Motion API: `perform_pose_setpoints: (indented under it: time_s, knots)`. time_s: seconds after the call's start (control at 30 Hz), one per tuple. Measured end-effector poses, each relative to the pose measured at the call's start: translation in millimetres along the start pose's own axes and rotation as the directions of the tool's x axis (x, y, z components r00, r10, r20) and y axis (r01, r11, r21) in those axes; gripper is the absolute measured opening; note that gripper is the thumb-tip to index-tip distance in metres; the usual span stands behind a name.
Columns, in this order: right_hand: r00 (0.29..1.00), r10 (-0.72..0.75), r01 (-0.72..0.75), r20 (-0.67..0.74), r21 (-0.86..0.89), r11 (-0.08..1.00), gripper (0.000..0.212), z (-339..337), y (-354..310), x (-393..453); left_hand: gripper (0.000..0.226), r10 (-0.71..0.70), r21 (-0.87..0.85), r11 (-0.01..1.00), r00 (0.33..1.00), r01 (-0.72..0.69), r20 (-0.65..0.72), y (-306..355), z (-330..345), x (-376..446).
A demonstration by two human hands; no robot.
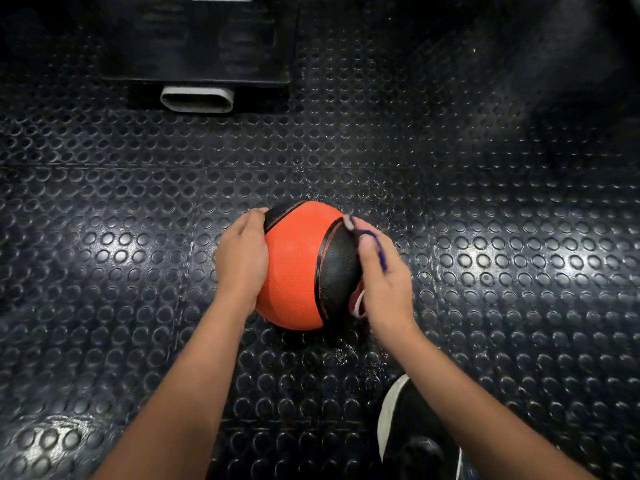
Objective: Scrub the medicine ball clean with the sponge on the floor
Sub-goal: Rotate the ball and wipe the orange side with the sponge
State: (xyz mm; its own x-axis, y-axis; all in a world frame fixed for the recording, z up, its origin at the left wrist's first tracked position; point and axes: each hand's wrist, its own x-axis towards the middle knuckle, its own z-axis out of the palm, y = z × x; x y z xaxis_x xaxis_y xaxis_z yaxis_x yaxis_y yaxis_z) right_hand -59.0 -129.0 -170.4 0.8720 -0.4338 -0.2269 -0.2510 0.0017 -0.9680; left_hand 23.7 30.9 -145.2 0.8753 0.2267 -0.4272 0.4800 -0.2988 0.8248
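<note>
While the medicine ball (294, 268) rests on the studded floor (485, 202), the left hand (240, 258) cups its side and the right hand (384, 278) presses a mostly hidden sponge (358, 301) against it.

Right hand (384, 282) hides most of the sponge (358, 303); shoe (412, 434) partly cropped

Ball (298, 268) on the floor (104, 209), centre; left hand (240, 258) on its left side, right hand (384, 278) on its right. Shoe (401, 434) nearer, right; bench base (197, 39) behind.
</note>
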Motion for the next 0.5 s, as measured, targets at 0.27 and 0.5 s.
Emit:
perform_pose_setpoints:
  time_s: [0.27, 0.5]
  knots:
    - [0.995, -0.068, 0.069, 0.069, -0.003, 0.998, 0.03, 3, -12, -21, 0.047, 0.01, -0.025, 1.0, 0.999, -0.009, 0.036, -2, -7, 2]
    - [0.818, 0.547, -0.561, 0.178, 0.036, 0.827, 0.055, -6, 7, 45, 0.041, 0.019, -0.01, 1.0, 0.998, -0.018, 0.062, 0, -5, 0]
